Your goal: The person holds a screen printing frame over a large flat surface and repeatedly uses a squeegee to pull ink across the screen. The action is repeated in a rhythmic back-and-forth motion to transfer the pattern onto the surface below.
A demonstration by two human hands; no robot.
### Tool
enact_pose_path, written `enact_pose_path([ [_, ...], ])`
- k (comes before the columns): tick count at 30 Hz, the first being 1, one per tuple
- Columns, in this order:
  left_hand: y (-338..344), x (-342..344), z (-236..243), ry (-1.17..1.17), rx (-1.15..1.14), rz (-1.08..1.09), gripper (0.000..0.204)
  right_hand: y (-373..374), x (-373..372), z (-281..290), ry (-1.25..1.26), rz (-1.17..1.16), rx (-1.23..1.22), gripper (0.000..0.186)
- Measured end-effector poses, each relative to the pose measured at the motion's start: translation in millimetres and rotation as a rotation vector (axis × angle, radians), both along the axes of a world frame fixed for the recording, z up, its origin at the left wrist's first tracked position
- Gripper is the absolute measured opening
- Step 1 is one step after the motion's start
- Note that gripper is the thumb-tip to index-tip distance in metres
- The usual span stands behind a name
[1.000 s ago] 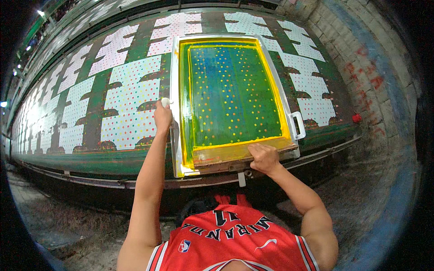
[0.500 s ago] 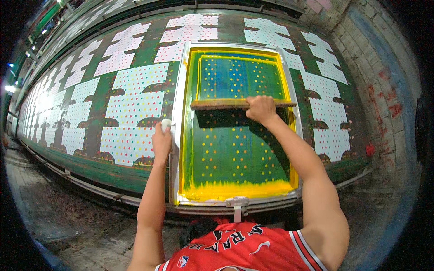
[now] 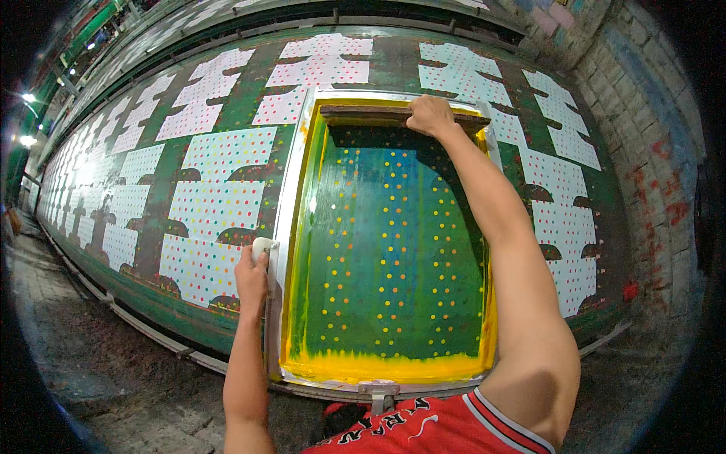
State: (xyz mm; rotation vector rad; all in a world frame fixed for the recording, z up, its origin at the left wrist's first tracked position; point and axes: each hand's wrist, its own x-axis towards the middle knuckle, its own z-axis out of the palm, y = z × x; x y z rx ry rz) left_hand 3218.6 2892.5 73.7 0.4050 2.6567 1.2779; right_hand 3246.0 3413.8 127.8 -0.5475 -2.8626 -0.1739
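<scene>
A screen printing frame [image 3: 290, 219] with silver metal sides lies on the long green table. Its green mesh [image 3: 363, 287] carries rows of small yellow and orange dots, and yellow ink [image 3: 378, 368] pools along the near end. Across the far end stands a wooden squeegee [image 3: 363, 113], spanning most of the frame's width. My right hand [image 3: 432, 116] is closed over its top edge, right of the middle. Outside the frame's left side, my left hand [image 3: 252, 281] is wrapped round a white rounded knob [image 3: 263, 246] beside the metal edge.
Dotted white cut pieces [image 3: 219, 204] lie in rows on the green table [image 3: 151, 295], left of, beyond and right of the frame. A metal clamp [image 3: 379, 388] sits at the frame's near edge. A block wall [image 3: 643, 151] rises on the right. Lamps [image 3: 28, 141] shine at far left.
My right hand has pushed the squeegee from the upper middle of the screen to its far end. My left hand stays on the knob. The whole view has shifted slightly.
</scene>
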Motion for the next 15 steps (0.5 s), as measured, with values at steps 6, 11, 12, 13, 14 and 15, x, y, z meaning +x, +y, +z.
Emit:
enact_pose_path([
  [6, 2, -1, -2, -0.045, 0.064, 0.030, 0.025, 22, -15, 29, -0.076, -0.033, -0.025, 0.030],
  [11, 3, 0, 2, 0.040, -0.014, 0.007, 0.025, 33, -25, 20, -0.085, -0.021, -0.056, 0.031],
  [12, 3, -1, 3, 0.007, -0.040, 0.015, 0.025, 34, -25, 17, -0.106, -0.031, -0.071, 0.031],
  [13, 3, -2, 4, 0.023, -0.010, -0.003, 0.025, 35, -24, 15, -0.140, -0.051, -0.087, 0.031],
  [14, 3, -2, 3, 0.035, 0.016, -0.009, 0.025, 35, -24, 13, -0.120, -0.034, -0.073, 0.032],
  [15, 2, -1, 2, 0.026, 0.029, -0.017, 0.025, 35, -23, 11, -0.116, -0.031, -0.061, 0.032],
])
